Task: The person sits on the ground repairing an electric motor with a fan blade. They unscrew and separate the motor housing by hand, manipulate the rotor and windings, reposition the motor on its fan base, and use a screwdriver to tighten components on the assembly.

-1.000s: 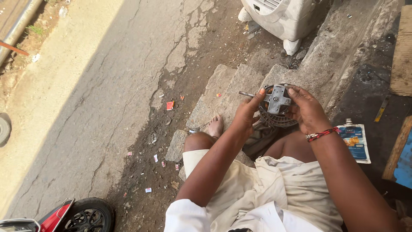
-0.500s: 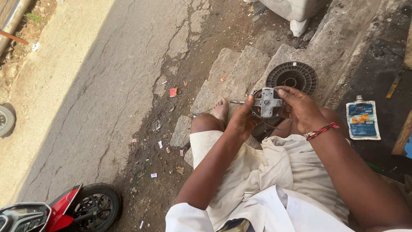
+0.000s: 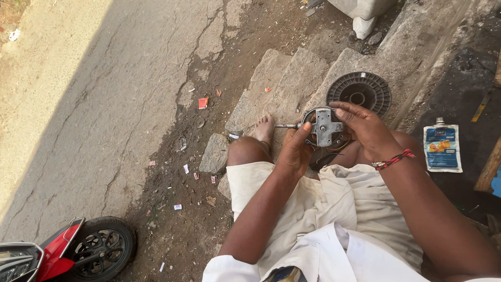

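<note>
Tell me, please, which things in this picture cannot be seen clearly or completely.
Head view:
- Motor: its underside is hidden by the left hand and right hand.
- Scooter: cut off by the bottom-left edge.
- White appliance: cut off by the top edge.
- Blue pouch: print too small.

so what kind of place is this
Probably a roadside repair spot outdoors: cracked grey pavement, rough stone steps on littered dirt, and a red scooter's black front wheel. Both hands hold a round metal motor part over the lap.
</note>
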Available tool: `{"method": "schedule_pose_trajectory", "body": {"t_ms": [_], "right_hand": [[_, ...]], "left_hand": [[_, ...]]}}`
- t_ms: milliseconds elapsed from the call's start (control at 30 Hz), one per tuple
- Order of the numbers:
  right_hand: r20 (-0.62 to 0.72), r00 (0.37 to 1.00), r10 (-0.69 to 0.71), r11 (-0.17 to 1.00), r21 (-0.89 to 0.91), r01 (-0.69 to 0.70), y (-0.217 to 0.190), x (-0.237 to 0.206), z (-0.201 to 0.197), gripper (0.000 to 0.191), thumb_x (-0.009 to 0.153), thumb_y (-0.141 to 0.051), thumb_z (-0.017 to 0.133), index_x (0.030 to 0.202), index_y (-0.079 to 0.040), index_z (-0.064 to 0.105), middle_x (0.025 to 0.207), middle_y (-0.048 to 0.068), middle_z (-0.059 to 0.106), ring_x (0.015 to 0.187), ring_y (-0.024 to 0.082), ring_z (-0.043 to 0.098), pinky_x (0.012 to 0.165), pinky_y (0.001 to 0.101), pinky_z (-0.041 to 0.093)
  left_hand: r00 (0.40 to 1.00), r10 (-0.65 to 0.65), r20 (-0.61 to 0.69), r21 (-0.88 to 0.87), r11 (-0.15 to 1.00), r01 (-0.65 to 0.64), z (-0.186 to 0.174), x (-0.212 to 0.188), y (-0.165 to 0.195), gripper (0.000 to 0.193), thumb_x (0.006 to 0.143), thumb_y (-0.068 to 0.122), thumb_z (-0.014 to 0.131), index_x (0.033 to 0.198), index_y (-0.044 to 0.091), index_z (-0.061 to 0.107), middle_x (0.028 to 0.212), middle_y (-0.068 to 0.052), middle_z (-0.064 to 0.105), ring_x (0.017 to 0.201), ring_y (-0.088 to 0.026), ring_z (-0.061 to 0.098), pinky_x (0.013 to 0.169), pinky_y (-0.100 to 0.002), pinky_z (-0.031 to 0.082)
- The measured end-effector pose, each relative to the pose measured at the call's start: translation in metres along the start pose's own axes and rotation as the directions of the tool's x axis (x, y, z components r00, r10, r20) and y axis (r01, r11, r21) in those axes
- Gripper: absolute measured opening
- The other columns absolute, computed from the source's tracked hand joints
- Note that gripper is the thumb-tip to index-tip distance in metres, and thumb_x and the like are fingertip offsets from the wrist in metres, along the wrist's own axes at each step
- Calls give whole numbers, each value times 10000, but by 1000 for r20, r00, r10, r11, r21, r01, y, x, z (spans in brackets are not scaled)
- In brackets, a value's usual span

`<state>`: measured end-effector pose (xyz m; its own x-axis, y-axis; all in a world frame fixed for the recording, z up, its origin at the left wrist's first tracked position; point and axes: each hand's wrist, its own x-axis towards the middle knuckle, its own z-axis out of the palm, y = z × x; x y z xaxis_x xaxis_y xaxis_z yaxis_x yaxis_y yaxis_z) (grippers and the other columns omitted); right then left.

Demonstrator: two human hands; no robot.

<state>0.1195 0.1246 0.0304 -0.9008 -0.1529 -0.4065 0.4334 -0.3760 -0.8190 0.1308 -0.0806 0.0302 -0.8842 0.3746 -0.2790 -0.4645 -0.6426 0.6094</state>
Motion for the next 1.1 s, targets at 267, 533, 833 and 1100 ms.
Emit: {"method": "schedule_pose_trajectory", "body": {"t_ms": [267, 533, 833, 1100], "right_hand": [[-142, 893, -427, 824, -468, 319, -17, -38, 24, 277, 1055, -198, 681, 1272, -26, 690, 1083, 43, 724, 946, 89, 674, 841, 245, 559], [142, 825, -547, 419, -807, 417, -32, -81, 56, 235, 899, -118, 760, 1112, -33, 709, 996, 68, 711, 825, 140, 708, 692, 267, 547], [238, 760, -605, 138, -909, 394, -32, -77, 62, 197, 881, -142, 773, 1058, -63, 742, 967, 89, 731, 852, 280, 712, 730, 380, 556], [421, 677, -604, -155, -895, 419, -34, -74, 57, 144, 896, -177, 752, 1010, -91, 735, 949, 72, 728, 861, 295, 705, 768, 420, 543]], "left_hand": [[977, 38, -208, 14, 999, -36, -5, 7, -3, 447, 934, 356, 751, 1211, 15, 670, 1081, -97, 689, 988, -200, 663, 866, -426, 555], [959, 66, -276, 26, 998, -61, 1, 8, -5, 543, 899, 371, 765, 1257, 12, 568, 1065, -93, 683, 965, -200, 669, 841, -411, 581], [964, 78, -254, 38, 997, -70, 7, 6, -3, 472, 929, 347, 753, 1240, 13, 633, 1022, -68, 665, 914, -174, 647, 787, -381, 583], [962, 99, -256, 73, 994, -83, 6, 9, -6, 421, 928, 349, 749, 1196, 34, 675, 967, -21, 642, 855, -116, 603, 750, -324, 535]]}}
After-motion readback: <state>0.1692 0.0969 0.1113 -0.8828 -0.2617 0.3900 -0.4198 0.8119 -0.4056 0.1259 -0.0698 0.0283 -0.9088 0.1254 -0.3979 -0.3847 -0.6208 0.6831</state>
